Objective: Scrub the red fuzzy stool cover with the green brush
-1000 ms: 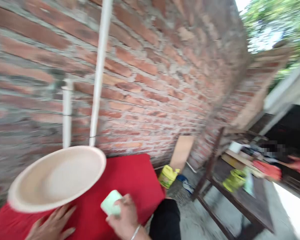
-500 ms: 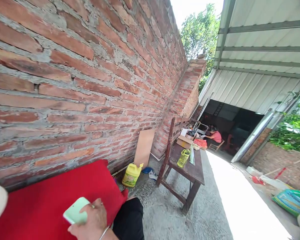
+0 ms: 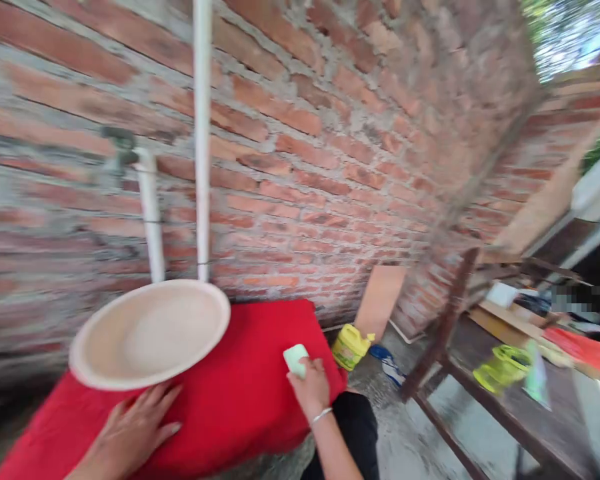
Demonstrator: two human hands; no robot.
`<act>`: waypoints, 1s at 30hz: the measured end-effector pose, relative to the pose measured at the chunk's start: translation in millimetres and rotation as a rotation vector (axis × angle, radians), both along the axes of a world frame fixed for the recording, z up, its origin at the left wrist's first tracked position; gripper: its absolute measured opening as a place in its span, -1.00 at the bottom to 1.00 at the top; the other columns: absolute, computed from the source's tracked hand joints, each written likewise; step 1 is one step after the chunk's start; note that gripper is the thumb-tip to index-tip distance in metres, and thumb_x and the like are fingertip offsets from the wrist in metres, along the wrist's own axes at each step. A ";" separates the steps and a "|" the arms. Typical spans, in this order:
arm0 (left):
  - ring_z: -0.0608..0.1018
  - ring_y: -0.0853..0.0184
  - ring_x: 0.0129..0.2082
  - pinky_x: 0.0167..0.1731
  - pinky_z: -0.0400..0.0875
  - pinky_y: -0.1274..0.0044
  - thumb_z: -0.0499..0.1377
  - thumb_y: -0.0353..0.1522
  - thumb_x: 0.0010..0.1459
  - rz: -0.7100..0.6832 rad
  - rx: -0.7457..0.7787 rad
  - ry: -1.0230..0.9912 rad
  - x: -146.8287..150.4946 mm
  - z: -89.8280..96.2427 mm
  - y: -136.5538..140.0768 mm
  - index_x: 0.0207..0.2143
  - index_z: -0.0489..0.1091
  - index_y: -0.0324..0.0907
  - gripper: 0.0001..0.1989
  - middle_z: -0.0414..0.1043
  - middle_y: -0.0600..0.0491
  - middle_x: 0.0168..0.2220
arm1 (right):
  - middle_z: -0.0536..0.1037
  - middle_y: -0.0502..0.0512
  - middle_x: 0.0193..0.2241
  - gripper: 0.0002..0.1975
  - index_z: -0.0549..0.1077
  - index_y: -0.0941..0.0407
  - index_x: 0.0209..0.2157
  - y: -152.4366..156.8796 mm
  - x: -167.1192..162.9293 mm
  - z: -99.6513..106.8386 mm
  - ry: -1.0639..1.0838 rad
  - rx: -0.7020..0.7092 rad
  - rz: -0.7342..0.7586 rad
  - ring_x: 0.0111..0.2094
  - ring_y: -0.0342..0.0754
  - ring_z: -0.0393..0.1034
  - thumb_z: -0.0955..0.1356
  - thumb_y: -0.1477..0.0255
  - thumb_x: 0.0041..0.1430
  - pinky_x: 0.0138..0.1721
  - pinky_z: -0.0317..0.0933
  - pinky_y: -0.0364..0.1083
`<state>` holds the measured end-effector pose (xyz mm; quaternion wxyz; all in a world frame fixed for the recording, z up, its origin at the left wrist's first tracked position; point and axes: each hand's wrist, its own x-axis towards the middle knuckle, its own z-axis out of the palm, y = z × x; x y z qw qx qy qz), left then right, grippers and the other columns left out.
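Note:
My right hand (image 3: 313,390) grips a thin mint-green phone (image 3: 295,360) above the red cloth (image 3: 260,333), near its right end. A bracelet circles that wrist. At lower left, my left hand (image 3: 135,427) rests on the cloth with its fingers spread and holds nothing. Just beyond its fingertips stands a wide pale basin (image 3: 155,333) on the same red-covered surface. Whether the fingertips touch the basin's side is unclear.
Behind the cloth rises a brick wall (image 3: 290,200) with a tap (image 3: 123,147) and white pipes (image 3: 203,133). To the right are a yellow jug (image 3: 350,347), a leaning board (image 3: 380,300) and a dark wooden bench (image 3: 460,333) bearing a yellow-green bottle (image 3: 503,368) and a cardboard box (image 3: 505,323).
The view has swung left, bringing the whole basin, the pipes and my left hand into sight. My right hand still holds the phone and appears farther from the camera.

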<state>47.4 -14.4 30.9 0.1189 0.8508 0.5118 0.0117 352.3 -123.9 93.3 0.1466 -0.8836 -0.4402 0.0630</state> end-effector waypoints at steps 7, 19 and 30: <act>0.08 0.03 0.37 0.31 -0.06 0.13 0.14 -0.23 0.18 0.063 -0.172 -0.003 -22.7 34.7 -8.4 0.32 0.16 -0.13 -0.34 -0.01 -0.15 0.39 | 0.43 0.08 -0.18 -0.70 0.47 0.00 -0.06 42.2 -50.2 -32.4 0.043 0.100 0.395 -0.13 0.00 0.45 0.31 0.24 0.20 -0.12 0.29 -0.11; 0.13 -0.11 0.34 0.24 0.02 -0.04 0.23 -0.18 0.11 0.083 -0.087 -0.054 -35.8 3.0 -5.6 0.29 0.21 -0.09 -0.31 0.07 -0.21 0.36 | 0.43 0.09 -0.16 -0.68 0.46 -0.02 -0.01 71.2 -121.1 -38.4 -0.085 -0.006 0.683 -0.11 0.01 0.43 0.33 0.29 0.21 -0.06 0.26 -0.09; 0.16 -0.07 0.33 0.26 0.02 0.00 0.21 -0.23 0.20 0.082 -0.031 -0.054 -30.2 4.2 -10.3 0.26 0.26 -0.09 -0.42 0.11 -0.20 0.34 | 0.43 0.11 -0.17 -0.66 0.45 -0.01 0.02 56.3 -97.7 -31.0 -0.118 -0.049 0.504 -0.14 0.00 0.46 0.29 0.24 0.24 -0.16 0.28 -0.12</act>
